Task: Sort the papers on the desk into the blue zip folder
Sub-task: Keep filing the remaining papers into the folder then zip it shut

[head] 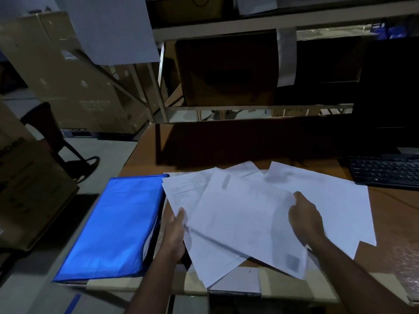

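Both hands are pinching the papers [240,214]; the blue zip folder [113,227] is lying at nine o'clock, nearer the left hand [174,236], its long axis running away from the person; right hand [306,216] farther.

Brown wooden bench [260,146], pale tape strips along near edge. Blue zip folder [111,225] lies flat at near left corner, closed, long side running toward far edge, its near end at the bench's near edge. Loose white papers [328,200] fanned across the middle near the near edge, overlapping, some overhanging that edge; leftmost sheet just beside the folder. Black keyboard [385,171] at right edge, further back, apart from the papers. Far half in shadow.
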Motion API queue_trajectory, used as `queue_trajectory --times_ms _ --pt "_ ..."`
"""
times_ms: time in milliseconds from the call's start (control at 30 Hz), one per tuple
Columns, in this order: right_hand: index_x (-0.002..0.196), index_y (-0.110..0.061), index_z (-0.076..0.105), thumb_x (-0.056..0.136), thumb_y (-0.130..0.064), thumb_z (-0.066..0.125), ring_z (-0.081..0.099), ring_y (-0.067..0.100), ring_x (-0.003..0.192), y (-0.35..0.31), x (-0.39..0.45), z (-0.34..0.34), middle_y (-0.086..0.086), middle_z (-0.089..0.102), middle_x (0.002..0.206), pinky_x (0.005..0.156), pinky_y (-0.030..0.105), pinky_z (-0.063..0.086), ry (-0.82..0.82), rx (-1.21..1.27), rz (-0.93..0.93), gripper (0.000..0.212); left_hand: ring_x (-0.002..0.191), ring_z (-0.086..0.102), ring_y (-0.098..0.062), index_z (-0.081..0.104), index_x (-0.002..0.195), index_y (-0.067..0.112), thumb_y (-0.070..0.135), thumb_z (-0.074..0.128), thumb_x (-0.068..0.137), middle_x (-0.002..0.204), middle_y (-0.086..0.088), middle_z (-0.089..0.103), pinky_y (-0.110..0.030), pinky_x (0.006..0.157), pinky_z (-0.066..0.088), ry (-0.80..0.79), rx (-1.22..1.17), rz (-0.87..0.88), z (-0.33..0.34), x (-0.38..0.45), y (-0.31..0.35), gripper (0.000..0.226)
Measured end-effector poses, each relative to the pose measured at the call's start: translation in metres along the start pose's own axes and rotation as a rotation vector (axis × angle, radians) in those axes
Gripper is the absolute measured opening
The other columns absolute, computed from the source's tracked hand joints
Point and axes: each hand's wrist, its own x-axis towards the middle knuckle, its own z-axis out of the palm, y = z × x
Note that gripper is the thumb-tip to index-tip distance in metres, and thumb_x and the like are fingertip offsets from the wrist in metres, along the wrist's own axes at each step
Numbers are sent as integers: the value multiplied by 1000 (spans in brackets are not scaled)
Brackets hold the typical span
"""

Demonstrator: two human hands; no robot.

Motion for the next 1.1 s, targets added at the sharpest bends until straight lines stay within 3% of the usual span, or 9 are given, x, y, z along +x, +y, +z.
queue_trajectory --times_ms 100,233,333,467,533,667,833,933,1100 --pt "119 -11 62 95 -4 51 67 32 95 2 12 -8 11 72 103 85 39 47 126 -337 -86 27 112 69 -23 59 136 20 19 45 111 126 0 72 -39 87 55 -6 13 11 -4 2 -3 28" --pt "104 -24 67 88 -4 57 60 19 87 -14 17 -3 -3 68 87 78 35 35 135 -617 -224 27 96 76 -12 66 114 29 17 50 109 107 9 79 -29 76 59 -51 73 61 -3 -1 0 20" --pt "103 -20 72 85 -1 65 60 22 90 -39 11 12 1 72 91 78 36 31 164 -455 -316 28 95 77 -8 68 114 28 16 61 104 112 8 80 -23 73 60 -100 135 84 -2 -3 -1 18" --pt "102 -16 78 86 -4 71 61 18 95 -78 0 32 0 75 96 79 32 51 139 -167 -443 22 103 74 -7 68 114 34 13 70 98 117 12 78 -26 81 59 -147 213 152 -3 -6 -3 26" --pt "102 -13 76 88 -1 65 61 18 101 -94 -8 42 1 74 100 83 31 52 88 21 -498 21 103 75 -7 68 117 32 16 75 95 117 11 78 -25 80 59 -170 251 153 -3 -5 -4 28" --pt "122 -15 70 99 -8 54 57 16 125 -116 -23 62 3 67 129 108 24 38 -72 200 -584 29 104 76 -25 72 119 16 17 86 83 116 -5 79 -42 87 62 -194 275 136 -4 -3 -8 39" --pt "148 -35 41 102 -18 52 18 -5 144 -127 -40 71 -21 25 157 116 18 14 -345 314 -688 50 102 76 -36 74 116 9 12 90 79 110 -13 80 -58 93 60 -187 319 117 -7 6 -17 41" --pt "151 -29 35 101 -16 53 14 -1 148 -104 -33 69 -16 22 160 118 20 12 -205 301 -621 54 105 76 -26 74 116 19 15 81 90 113 -1 80 -57 98 58 -140 313 101 -7 9 -20 27" --pt "150 -12 36 95 -23 64 34 24 142 -48 -15 52 6 42 153 115 35 31 -107 182 -249 62 114 72 -23 69 125 25 22 59 106 125 3 76 -53 103 54 -105 186 46 -6 11 -17 21"
